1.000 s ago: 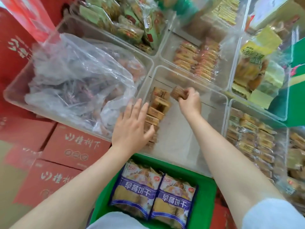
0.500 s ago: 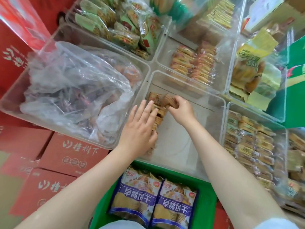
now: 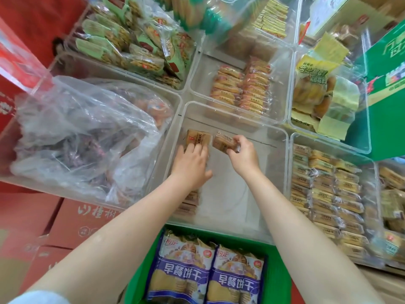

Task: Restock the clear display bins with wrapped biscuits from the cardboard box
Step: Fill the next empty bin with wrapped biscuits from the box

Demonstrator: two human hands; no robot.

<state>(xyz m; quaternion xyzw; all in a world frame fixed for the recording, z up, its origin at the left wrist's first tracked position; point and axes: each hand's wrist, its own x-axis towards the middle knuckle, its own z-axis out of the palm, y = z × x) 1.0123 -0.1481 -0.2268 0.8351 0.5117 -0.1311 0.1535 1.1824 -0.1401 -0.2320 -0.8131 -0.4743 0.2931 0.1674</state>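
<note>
Biscuit packs going into the middle clear bin (image 3: 282, 137), head view.
Right hand (image 3: 243, 153) pinches a wrapped biscuit (image 3: 223, 142) by its sides; left hand (image 3: 192, 160), fingers flat, steadies the biscuit row (image 3: 198, 138) against the left wall. Packs look light, crinkly, slippery and crushable; hold the long edges gently.

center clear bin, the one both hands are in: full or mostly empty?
Mostly empty. The center bin holds one row of wrapped biscuits along its left wall; the rest of its floor is bare.
</note>
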